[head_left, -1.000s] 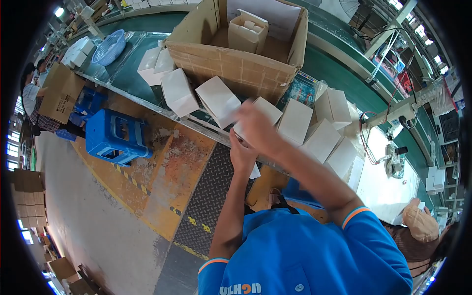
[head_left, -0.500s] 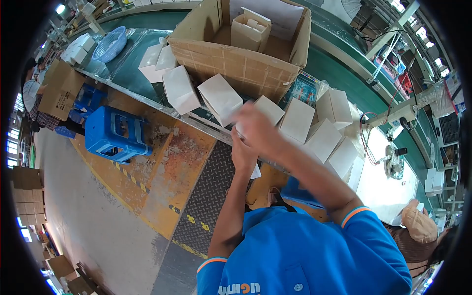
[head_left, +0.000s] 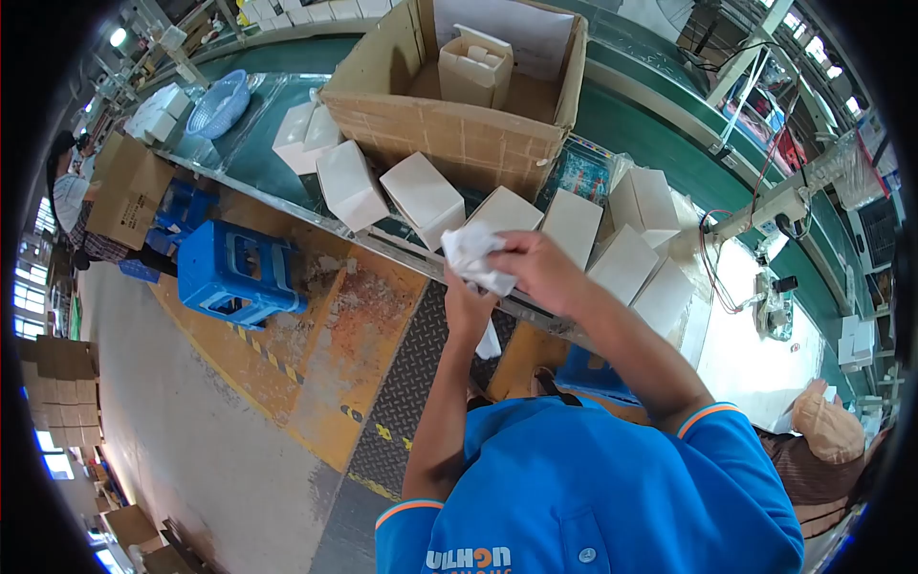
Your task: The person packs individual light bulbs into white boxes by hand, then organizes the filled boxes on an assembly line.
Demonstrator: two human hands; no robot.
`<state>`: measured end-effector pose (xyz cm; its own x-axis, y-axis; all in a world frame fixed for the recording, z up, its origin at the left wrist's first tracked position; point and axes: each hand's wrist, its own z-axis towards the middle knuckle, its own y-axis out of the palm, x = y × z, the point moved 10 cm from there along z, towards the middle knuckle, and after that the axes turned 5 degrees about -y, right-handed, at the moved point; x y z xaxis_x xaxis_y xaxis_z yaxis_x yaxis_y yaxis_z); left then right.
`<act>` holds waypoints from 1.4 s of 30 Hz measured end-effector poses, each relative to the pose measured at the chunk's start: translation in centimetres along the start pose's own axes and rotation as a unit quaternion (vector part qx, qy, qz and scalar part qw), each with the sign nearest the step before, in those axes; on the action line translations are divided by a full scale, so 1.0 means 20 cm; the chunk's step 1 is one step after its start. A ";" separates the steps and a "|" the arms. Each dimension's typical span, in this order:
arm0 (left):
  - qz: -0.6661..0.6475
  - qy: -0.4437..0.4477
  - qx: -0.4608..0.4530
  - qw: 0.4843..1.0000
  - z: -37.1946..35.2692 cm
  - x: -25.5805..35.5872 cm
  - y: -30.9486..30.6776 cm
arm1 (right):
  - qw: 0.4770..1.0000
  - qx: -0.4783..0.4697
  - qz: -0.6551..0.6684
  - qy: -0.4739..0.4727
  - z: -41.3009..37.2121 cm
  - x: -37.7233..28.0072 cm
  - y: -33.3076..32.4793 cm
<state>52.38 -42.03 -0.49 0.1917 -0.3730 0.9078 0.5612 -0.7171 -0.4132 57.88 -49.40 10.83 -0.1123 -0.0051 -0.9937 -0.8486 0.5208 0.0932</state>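
Note:
My right hand (head_left: 535,271) pinches a crumpled white cloth (head_left: 472,256) just in front of the table edge. Under it, my left hand (head_left: 466,308) is closed around a white object (head_left: 489,342); only its narrow lower end shows, and its kind cannot be made out. The cloth covers the top of my left hand. Beyond my hands, a white box (head_left: 424,198) and another white box (head_left: 504,210) stand on the table edge. A further white box (head_left: 572,226) is to the right of my right hand.
A large open cardboard carton (head_left: 449,134) with a smaller white carton (head_left: 475,69) inside sits behind the boxes. A blue basket (head_left: 219,103) is at the far left of the table. A blue stool (head_left: 234,271) stands on the floor. Other people are at both sides.
My right hand has moved slightly right and down from a blurred position over my left hand. The white cloth now shows clearly in it. More of the white object shows below my left hand.

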 end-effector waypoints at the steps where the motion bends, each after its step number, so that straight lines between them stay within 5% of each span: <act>1: -0.056 -0.113 -0.020 0.992 -0.04 0.04 -0.04 | 0.967 0.021 0.248 0.047 -0.01 0.02 -0.03; 5: -0.048 -0.135 -0.029 0.989 -0.19 0.00 -0.10 | 0.943 0.015 0.326 0.062 -0.09 0.03 -0.03; 7: -0.254 -0.185 -0.061 0.947 -0.26 0.10 -0.08 | 0.944 0.038 0.320 0.069 -0.11 0.07 -0.02; 11: -0.397 -0.119 -0.051 0.909 -0.24 0.37 -0.12 | 0.951 0.057 0.301 0.050 -0.13 0.10 -0.03; 18: -0.439 -0.090 -0.073 0.891 -0.22 0.43 -0.09 | 0.945 0.133 0.296 0.029 -0.17 0.11 -0.06; 23: -0.461 -0.082 -0.048 0.882 -0.21 0.43 -0.12 | 0.965 0.094 0.176 0.172 -0.24 0.30 0.00; 29: -0.476 -0.180 -0.010 0.861 -0.19 0.26 -0.19 | 0.992 0.066 0.103 0.015 -0.21 0.07 0.03; 30: -0.452 -0.190 -0.048 0.870 -0.20 0.27 -0.17 | 0.992 0.069 0.103 0.015 -0.22 0.04 0.02; 32: -0.420 -0.185 -0.113 0.881 -0.21 0.28 -0.14 | 0.995 0.008 -0.097 -0.002 -0.23 -0.01 0.06; 36: -0.412 -0.189 -0.163 0.876 -0.22 0.27 -0.12 | 0.995 0.045 -0.081 0.044 -0.25 0.14 0.03; 42: -0.369 -0.195 -0.238 0.877 -0.19 0.22 -0.11 | 0.992 0.082 -0.099 -0.010 -0.27 0.07 0.01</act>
<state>48.86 -44.39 4.13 0.2308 0.4602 0.8573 0.2673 -0.8772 0.3990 54.73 -53.82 9.90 0.0609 -0.1053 -0.9926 -0.7572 0.6431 -0.1146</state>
